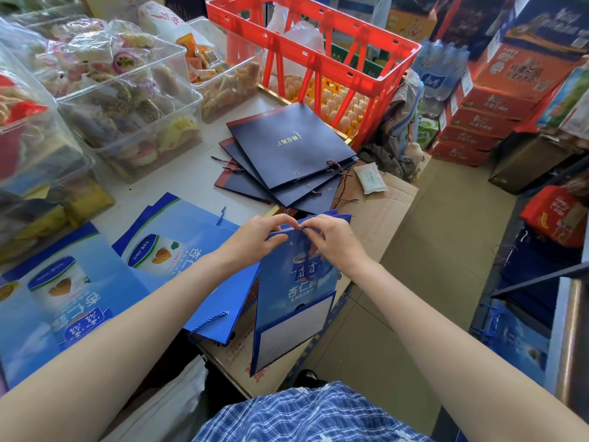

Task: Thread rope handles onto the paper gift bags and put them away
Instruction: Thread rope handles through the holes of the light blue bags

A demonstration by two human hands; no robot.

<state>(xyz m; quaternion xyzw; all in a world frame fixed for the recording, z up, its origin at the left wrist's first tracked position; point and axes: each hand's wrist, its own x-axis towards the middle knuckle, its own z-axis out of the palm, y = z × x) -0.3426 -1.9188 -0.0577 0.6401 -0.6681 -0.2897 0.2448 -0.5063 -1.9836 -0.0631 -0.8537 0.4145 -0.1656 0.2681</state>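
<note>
Now | grey table (204, 183) among stacked boxes, red crate (318, 59) at 12 o'clock | blue bag (296, 295) held at centre, mouth toward 12, long axis 12–6 | left hand (258, 237) pinching its top edge; right hand (331, 237) pinching rope end (302, 228).

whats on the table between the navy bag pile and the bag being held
Head view: mostly bare table and cardboard between navy bags and held bag.

My arms are bare from the wrist up, no sleeves in sight, and no watch, ring or bracelet shows on my left hand (255, 237) or right hand (331, 237). Below them I wear a garment (306, 416) in blue-and-white plaid, loosely crumpled at my front.
</note>
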